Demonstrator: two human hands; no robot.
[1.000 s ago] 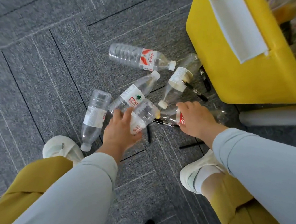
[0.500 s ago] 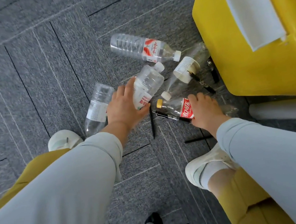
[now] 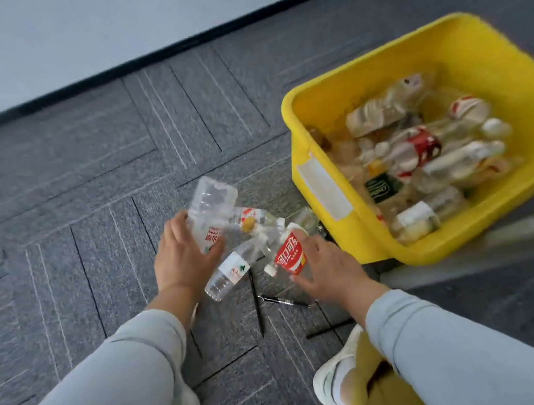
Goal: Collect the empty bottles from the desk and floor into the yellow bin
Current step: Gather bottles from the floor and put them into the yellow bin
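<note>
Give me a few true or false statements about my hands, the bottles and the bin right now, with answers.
1. The right hand holds a red-labelled bottle. True.
2. The yellow bin is empty. False: many bottles lie in it.
3. The left hand grips a clear bottle. True.
4. The yellow bin stands left of both hands. False: it stands to their right.
5. A pen lies on the carpet near the hands. True.

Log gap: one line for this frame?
left hand: grips clear bottle | right hand: grips red-label bottle | yellow bin: bottles inside
</note>
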